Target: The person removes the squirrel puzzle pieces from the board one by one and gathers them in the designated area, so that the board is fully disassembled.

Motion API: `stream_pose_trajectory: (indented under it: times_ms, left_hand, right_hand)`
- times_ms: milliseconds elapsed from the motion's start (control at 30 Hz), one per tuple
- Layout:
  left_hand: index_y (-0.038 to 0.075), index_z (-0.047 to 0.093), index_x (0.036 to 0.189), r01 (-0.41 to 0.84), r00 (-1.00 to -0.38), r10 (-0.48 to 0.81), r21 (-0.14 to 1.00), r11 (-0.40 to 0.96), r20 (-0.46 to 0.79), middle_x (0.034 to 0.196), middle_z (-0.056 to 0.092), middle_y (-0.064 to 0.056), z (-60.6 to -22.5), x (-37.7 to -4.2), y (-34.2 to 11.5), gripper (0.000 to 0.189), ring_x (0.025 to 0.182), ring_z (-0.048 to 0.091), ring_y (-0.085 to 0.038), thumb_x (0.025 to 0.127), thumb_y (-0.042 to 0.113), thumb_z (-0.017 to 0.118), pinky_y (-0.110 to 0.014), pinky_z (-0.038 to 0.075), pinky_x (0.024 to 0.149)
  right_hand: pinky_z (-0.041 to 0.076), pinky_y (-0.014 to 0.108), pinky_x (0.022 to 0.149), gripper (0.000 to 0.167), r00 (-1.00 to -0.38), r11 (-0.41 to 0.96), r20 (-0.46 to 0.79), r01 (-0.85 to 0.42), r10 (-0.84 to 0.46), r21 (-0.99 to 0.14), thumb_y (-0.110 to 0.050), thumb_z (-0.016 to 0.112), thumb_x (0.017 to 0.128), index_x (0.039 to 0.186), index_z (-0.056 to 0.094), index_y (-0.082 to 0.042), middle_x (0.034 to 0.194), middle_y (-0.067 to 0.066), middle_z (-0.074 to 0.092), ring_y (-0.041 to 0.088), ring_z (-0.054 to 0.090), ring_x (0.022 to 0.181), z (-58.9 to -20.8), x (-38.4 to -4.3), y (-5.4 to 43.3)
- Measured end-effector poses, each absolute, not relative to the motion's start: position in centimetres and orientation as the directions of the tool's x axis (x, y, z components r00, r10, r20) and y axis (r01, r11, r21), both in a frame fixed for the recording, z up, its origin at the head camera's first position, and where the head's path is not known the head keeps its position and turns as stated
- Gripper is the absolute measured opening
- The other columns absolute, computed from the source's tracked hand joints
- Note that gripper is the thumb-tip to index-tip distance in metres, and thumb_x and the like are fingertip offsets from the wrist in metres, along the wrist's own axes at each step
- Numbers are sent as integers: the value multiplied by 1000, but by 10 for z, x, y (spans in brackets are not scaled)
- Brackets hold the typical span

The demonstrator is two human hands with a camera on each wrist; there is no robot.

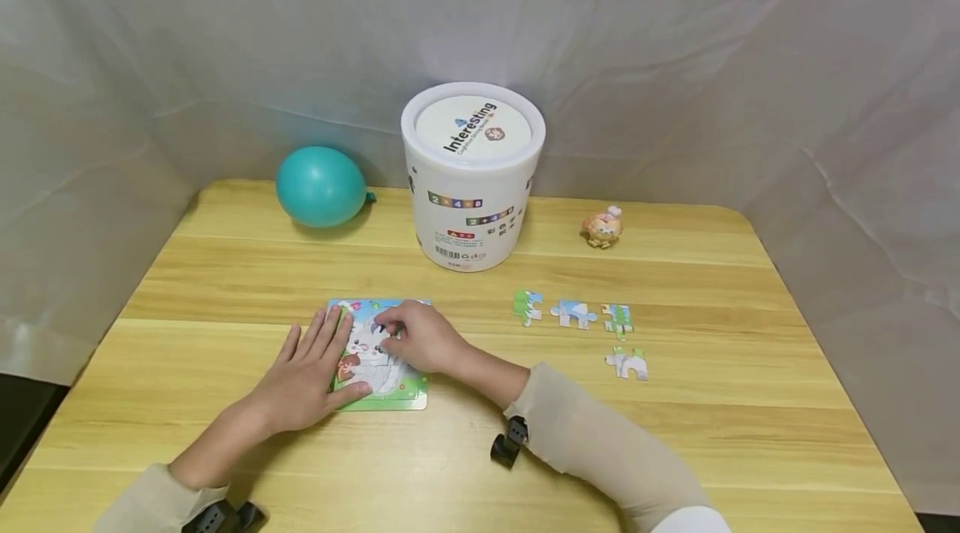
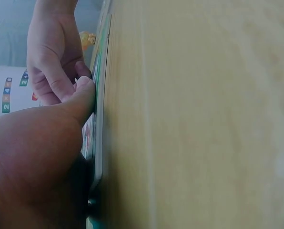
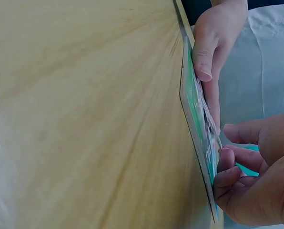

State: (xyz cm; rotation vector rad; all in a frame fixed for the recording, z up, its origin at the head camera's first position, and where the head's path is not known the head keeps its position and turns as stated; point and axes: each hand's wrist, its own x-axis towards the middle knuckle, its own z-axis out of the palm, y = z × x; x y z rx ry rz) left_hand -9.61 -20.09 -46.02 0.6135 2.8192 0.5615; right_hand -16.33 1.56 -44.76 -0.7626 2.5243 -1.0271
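A jigsaw puzzle board (image 1: 412,403) with a white animal picture lies on the table, left of centre. My left hand (image 1: 303,374) rests on its left side, fingers spread and straight, thumb along the lower part. Over the upper right of the picture, my right hand (image 1: 423,337) has its thumb and fingers bent together. A puzzle piece (image 3: 217,135) stands tilted up from the board at those fingertips in the right wrist view, pinched there. A dark gap shows beside it in the head view. The right fingers partly cover the picture.
Loose puzzle pieces (image 1: 574,314) lie to the right, one (image 1: 628,364) nearer than the others. Behind stand a white lidded bucket (image 1: 474,183), a teal balloon (image 1: 321,187) and a small orange figurine (image 1: 602,228). Grey cloth (image 1: 637,57) hangs around the table.
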Motion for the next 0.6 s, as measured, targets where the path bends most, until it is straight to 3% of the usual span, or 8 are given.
stream_pose_trajectory:
  times_ms: [267,600]
  left_hand:
    - [-6,14,160,355,-894,433,411,840,-114,168,2,-27,-463,-97,-202,101,154,-1,-46,98,59,58,-68,0,118]
    - [-7,14,160,344,-895,427,412,844,-127,167,3,-27,-457,-96,-200,100,154,0,-47,98,57,59,-68,1,118]
  right_hand:
    - [43,16,64,30,-832,614,-52,-364,-553,-700,-13,76,93,122,70,-9,87,-5,60,3,50,69,-447,-159,13]
    - [46,19,56,19,-874,543,-68,-236,-481,-806,-8,70,96,114,74,-12,80,-7,67,4,56,61,-448,-160,13]
